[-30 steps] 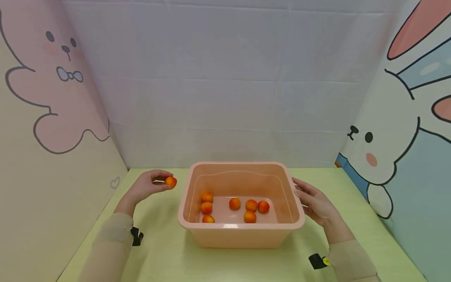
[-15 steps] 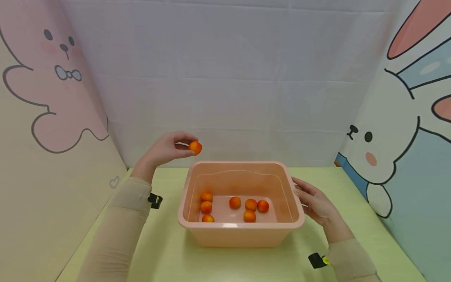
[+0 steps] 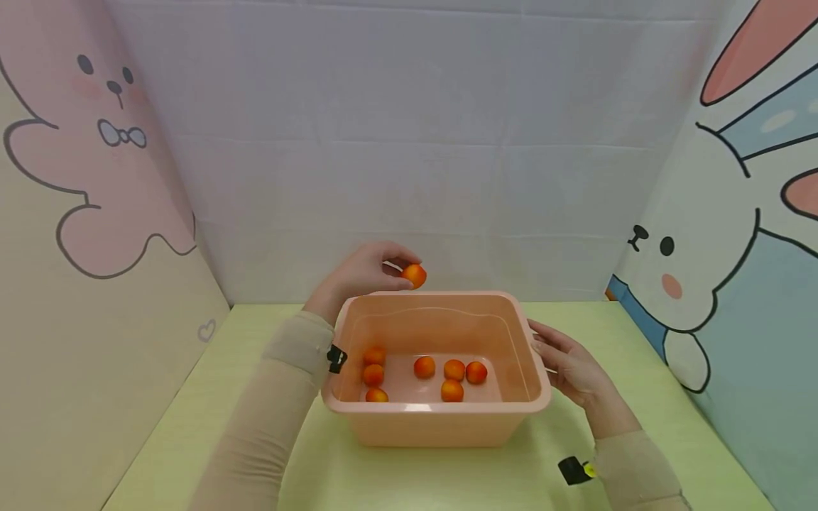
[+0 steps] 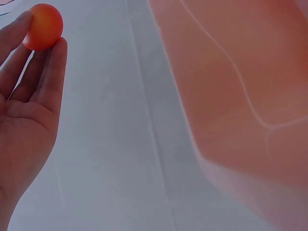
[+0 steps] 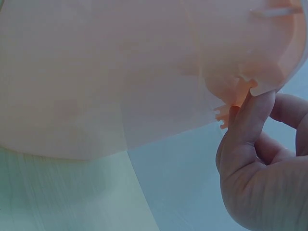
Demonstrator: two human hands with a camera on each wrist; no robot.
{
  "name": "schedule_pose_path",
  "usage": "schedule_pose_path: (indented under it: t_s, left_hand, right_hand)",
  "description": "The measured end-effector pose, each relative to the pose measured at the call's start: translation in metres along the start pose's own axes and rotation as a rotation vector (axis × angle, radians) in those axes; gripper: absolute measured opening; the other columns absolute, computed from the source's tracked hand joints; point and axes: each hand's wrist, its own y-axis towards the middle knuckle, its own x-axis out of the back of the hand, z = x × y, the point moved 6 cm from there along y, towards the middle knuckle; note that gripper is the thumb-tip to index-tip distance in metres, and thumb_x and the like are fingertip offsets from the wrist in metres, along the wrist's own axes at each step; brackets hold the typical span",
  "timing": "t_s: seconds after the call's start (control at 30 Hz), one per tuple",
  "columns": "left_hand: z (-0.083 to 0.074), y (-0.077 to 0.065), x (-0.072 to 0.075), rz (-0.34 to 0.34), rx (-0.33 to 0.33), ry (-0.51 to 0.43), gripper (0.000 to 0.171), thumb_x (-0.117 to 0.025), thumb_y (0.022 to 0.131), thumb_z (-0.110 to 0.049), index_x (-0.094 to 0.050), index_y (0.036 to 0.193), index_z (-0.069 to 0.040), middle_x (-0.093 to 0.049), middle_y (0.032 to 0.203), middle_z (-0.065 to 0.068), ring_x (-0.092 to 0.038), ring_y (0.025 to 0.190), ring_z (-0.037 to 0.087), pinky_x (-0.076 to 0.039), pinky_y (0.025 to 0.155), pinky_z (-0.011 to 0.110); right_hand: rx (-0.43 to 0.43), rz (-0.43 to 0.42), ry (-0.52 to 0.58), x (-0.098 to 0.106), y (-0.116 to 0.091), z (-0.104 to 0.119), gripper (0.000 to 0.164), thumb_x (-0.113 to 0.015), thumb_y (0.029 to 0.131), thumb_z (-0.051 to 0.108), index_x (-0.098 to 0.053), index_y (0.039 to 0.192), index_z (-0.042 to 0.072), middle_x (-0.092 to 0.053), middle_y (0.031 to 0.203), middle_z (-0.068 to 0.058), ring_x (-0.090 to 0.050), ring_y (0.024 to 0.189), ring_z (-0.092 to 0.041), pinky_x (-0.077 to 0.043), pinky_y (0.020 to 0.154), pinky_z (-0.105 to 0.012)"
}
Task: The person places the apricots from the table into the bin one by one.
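Observation:
My left hand pinches a small round orange-red fruit between thumb and fingertips, above the far rim of a pink plastic basin. In the left wrist view the fruit looks smooth, with the basin's side to its right. My right hand holds the basin's right rim, and the right wrist view shows its fingers tucked under that edge. Inside the basin lie several similar fruits, some along the left wall and others nearer the middle and right.
The basin stands on a pale green table. A white sheet hangs behind it. Side panels carry a pink cartoon animal at left and a cartoon rabbit at right.
My left hand has risen from the table left of the basin and moved right with the fruit, now over the far rim. The right hand and the basin have stayed put.

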Motion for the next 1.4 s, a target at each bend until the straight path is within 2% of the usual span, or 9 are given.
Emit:
schedule_pose_path:
  t_s: [0.4,0.7,0.87,1.1,1.27,1.4]
  left_hand:
    - [0.012,0.018,-0.051,0.098,0.045,-0.069,0.038,-0.078,0.086,-0.006,-0.067,0.122,-0.001,-0.067,0.115,0.006,-0.064,0.104,0.021,-0.054,0.088,0.028]
    - [0.026,0.024,-0.081,0.183,0.076,-0.064,0.035,-0.077,0.086,-0.004,-0.068,0.12,-0.003,-0.068,0.11,0.005,-0.064,0.102,0.019,-0.054,0.087,0.026]
    - [0.034,0.024,-0.09,0.231,0.11,-0.066,0.035,-0.077,0.086,-0.005,-0.069,0.119,-0.003,-0.069,0.109,0.003,-0.064,0.1,0.017,-0.055,0.086,0.025]
    - [0.046,0.019,-0.098,0.295,0.215,-0.087,0.031,-0.077,0.086,-0.005,-0.069,0.115,-0.006,-0.069,0.105,0.001,-0.064,0.097,0.017,-0.054,0.087,0.026]
    - [0.052,0.015,-0.102,0.338,0.262,-0.104,0.026,-0.076,0.086,-0.004,-0.071,0.111,-0.009,-0.069,0.102,-0.001,-0.063,0.096,0.018,-0.054,0.086,0.027]
    - [0.053,0.014,-0.105,0.367,0.287,-0.099,0.029,-0.076,0.086,-0.004,-0.069,0.114,-0.004,-0.069,0.11,0.007,-0.063,0.099,0.019,-0.053,0.089,0.028]
  right_hand:
    - [-0.014,-0.013,-0.016,-0.003,0.002,0.0,0.064,-0.055,0.103,0.02,-0.023,0.156,0.003,-0.064,0.117,0.007,-0.066,0.098,-0.011,-0.057,0.079,-0.028]
    - [-0.013,-0.031,-0.023,-0.002,0.003,-0.001,0.064,-0.056,0.103,0.02,-0.026,0.156,0.004,-0.064,0.116,0.008,-0.066,0.098,-0.01,-0.057,0.077,-0.026]
    - [-0.012,-0.034,-0.01,0.0,0.004,-0.002,0.061,-0.055,0.103,0.019,-0.028,0.155,0.004,-0.065,0.115,0.008,-0.066,0.096,-0.01,-0.057,0.075,-0.025]
    - [-0.01,-0.024,0.002,0.002,0.005,-0.003,0.056,-0.055,0.103,0.019,-0.034,0.155,0.009,-0.065,0.114,0.008,-0.066,0.096,-0.01,-0.057,0.074,-0.025]
    - [-0.007,-0.02,0.001,0.002,0.005,-0.004,0.055,-0.055,0.103,0.019,-0.036,0.154,0.01,-0.065,0.115,0.008,-0.066,0.096,-0.01,-0.057,0.074,-0.025]
    - [-0.005,-0.013,0.008,0.003,0.005,-0.004,0.055,-0.055,0.103,0.019,-0.036,0.154,0.01,-0.065,0.115,0.007,-0.066,0.096,-0.011,-0.057,0.074,-0.025]
